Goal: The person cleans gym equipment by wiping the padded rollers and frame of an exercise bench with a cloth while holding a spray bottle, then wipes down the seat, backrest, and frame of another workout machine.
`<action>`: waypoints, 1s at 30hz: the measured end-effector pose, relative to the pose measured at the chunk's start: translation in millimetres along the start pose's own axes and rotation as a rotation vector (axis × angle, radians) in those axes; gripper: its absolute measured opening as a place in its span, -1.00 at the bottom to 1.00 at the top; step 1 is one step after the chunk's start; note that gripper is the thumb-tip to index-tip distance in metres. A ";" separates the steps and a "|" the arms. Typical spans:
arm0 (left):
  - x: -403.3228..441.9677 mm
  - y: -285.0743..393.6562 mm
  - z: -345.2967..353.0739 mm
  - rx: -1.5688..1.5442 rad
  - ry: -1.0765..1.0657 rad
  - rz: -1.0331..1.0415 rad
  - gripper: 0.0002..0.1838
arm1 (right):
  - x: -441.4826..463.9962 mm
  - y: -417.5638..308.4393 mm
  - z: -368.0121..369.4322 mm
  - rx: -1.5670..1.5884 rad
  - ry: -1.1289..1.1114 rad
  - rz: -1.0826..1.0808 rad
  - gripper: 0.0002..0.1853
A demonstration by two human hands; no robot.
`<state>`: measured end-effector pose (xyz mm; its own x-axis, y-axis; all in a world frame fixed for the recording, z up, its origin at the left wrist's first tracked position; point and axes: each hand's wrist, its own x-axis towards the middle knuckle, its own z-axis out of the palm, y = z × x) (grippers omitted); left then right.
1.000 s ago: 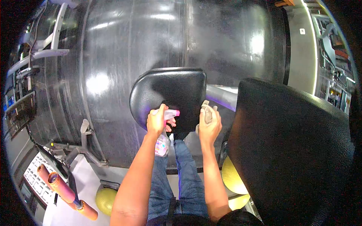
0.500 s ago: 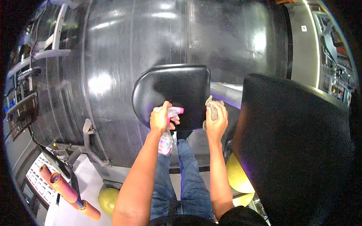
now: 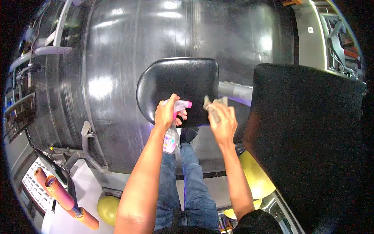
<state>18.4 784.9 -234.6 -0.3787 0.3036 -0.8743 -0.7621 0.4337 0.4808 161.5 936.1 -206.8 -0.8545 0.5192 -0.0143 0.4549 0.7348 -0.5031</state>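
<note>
My left hand (image 3: 167,114) is wrapped round the neck of a clear spray bottle (image 3: 170,141) with a pink and white trigger head, its nozzle pointing right. The bottle is over the near edge of a black padded bench seat (image 3: 175,80). Bunched in the fingers of my right hand (image 3: 224,126) is a greyish cloth (image 3: 215,107), at the seat's right edge. Whether the cloth touches the padding I cannot tell.
To the right stands a larger black backrest pad (image 3: 304,148), joined by a grey metal frame (image 3: 235,91). Yellow-green exercise balls (image 3: 255,175) sit below it. Orange foam rollers (image 3: 62,193) are at lower left, near gym machine frames (image 3: 43,50). Black rubber flooring (image 3: 117,50) lies beyond.
My right hand has moved slightly left with the cloth, over the seat's right edge. The left hand still grips the spray bottle. The view has shifted a little.
</note>
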 end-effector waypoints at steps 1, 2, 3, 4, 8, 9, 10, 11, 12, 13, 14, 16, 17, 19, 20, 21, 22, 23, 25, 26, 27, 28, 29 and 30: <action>1.2 -1.6 -0.7 -0.005 -0.002 0.005 -0.43 | 7.4 2.2 1.0 -0.023 0.046 0.037 -0.71; 2.0 -3.3 -1.5 -0.029 -0.029 0.047 -0.43 | 13.1 2.3 5.0 -0.027 0.048 0.031 -0.71; 2.6 -5.2 -1.9 -0.052 -0.057 0.089 -0.43 | 17.5 0.3 10.8 -0.010 0.113 0.059 -0.71; 1.2 -4.9 -1.2 -0.051 -0.071 0.118 -0.43 | 19.3 -2.7 15.7 0.008 0.178 0.086 -0.71; -4.0 -8.6 -5.6 -0.066 -0.171 0.264 -0.45 | 10.2 -18.6 22.5 0.032 0.108 -0.030 -0.68; -5.1 -8.6 -8.9 -0.072 -0.171 0.276 -0.45 | 5.6 -23.9 23.2 0.070 0.041 -0.060 -0.65; -8.5 -11.4 -12.1 -0.108 -0.228 0.286 -0.44 | -0.3 -27.2 21.9 0.061 -0.037 -0.130 -0.65; -12.7 -16.6 -15.0 -0.141 -0.287 0.290 -0.44 | -5.9 -28.8 21.0 0.052 -0.118 -0.193 -0.65; -18.5 -24.3 -17.4 -0.157 -0.290 0.340 -0.44 | -9.4 -27.4 20.9 0.036 -0.131 -0.299 -0.64; -25.9 -34.0 -18.3 -0.165 -0.292 0.341 -0.44 | -11.2 -23.6 17.4 0.030 -0.135 -0.303 -0.64; -34.5 -43.6 -19.6 -0.156 -0.178 0.371 -0.44 | -9.3 -18.3 12.1 -0.007 -0.198 -0.339 -0.63; -51.6 -64.7 -27.9 -0.155 -0.017 0.408 -0.45 | 0.5 -11.7 3.5 -0.083 -0.218 -0.381 -0.61; -60.3 -75.5 -32.2 -0.187 0.067 0.406 -0.48 | 5.8 -9.5 -4.5 -0.102 -0.233 -0.346 -0.68; -77.2 -88.7 -44.7 -0.186 0.141 0.387 -0.49 | 16.1 -3.3 -2.2 -0.106 -0.063 -0.297 -0.74; -81.8 -96.4 -50.0 -0.191 0.148 0.390 -0.49 | 17.4 -5.4 2.9 -0.103 -0.065 -0.306 -0.74; -84.3 -105.3 -54.5 -0.203 0.190 0.396 -0.49 | 18.7 -10.5 8.4 -0.078 -0.007 -0.235 -0.75; -86.2 -112.6 -57.3 -0.215 0.232 0.402 -0.49 | 20.2 -16.7 13.9 -0.053 0.051 -0.164 -0.76; -88.3 -119.0 -59.4 -0.222 0.237 0.405 -0.49 | 18.5 -25.2 21.6 -0.030 0.076 -0.152 -0.74; -93.5 -123.2 -62.5 -0.303 0.301 0.402 -0.49 | 14.2 -43.3 37.3 0.022 0.053 -0.218 -0.73; -98.8 -121.3 -61.0 -0.295 0.328 0.424 -0.47 | 11.1 -53.8 44.6 0.066 0.008 -0.240 -0.72; -101.2 -121.6 -62.5 -0.301 0.336 0.427 -0.47 | 7.2 -63.9 50.4 0.109 -0.036 -0.261 -0.70; -103.6 -122.4 -63.9 -0.314 0.331 0.430 -0.47 | 3.1 -74.1 51.7 0.140 -0.073 -0.291 -0.68; -104.9 -122.5 -64.8 -0.327 0.325 0.430 -0.47 | -1.3 -77.4 55.7 0.123 -0.104 -0.325 -0.68; -105.8 -120.8 -65.9 -0.331 0.329 0.433 -0.47 | -3.4 -78.0 53.9 0.106 -0.134 -0.378 -0.68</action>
<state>115.9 644.5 -204.6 -0.7902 0.0929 -0.6057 -0.6060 0.0286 0.7949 115.4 853.5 -214.0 -0.9848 0.1545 0.0795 0.0802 0.8102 -0.5807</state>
